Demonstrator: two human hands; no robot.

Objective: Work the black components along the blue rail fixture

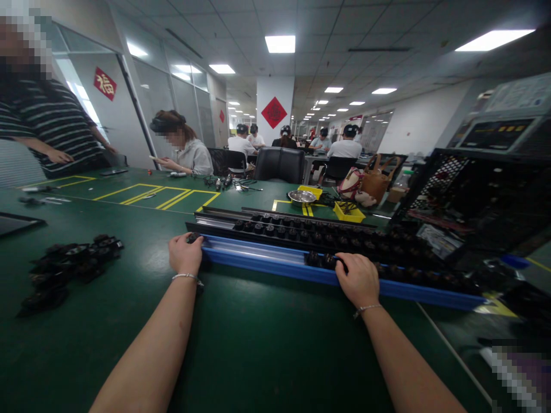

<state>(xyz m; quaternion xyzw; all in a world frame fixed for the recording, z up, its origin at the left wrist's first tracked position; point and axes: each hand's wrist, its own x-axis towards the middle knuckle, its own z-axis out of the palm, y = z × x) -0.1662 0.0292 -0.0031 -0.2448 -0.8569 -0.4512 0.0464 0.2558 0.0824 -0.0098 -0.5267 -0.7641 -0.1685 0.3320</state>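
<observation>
A long blue channel (pixel 258 261) lies across the green table, with a row of small black round parts (pixel 316 259) in its right portion. At its left end, my left hand (pixel 185 252) is closed around a small black part (pixel 194 237). Farther right, my right hand (pixel 358 278) curls its fingers over the front of the row, on a black part (pixel 341 265) in the channel. The stretch of channel between my hands shows bare. Behind it lie black channels (pixel 215 219) with more such parts. My palms hide what the fingertips do.
A pile of black parts (pixel 71 264) sits on the left of the table (pixel 258 344). Farther back are a metal bowl (pixel 302 197) and a yellow tray (pixel 349 213). A black perforated case (pixel 434 189) stands at right. Co-workers sit beyond; one person stands at left.
</observation>
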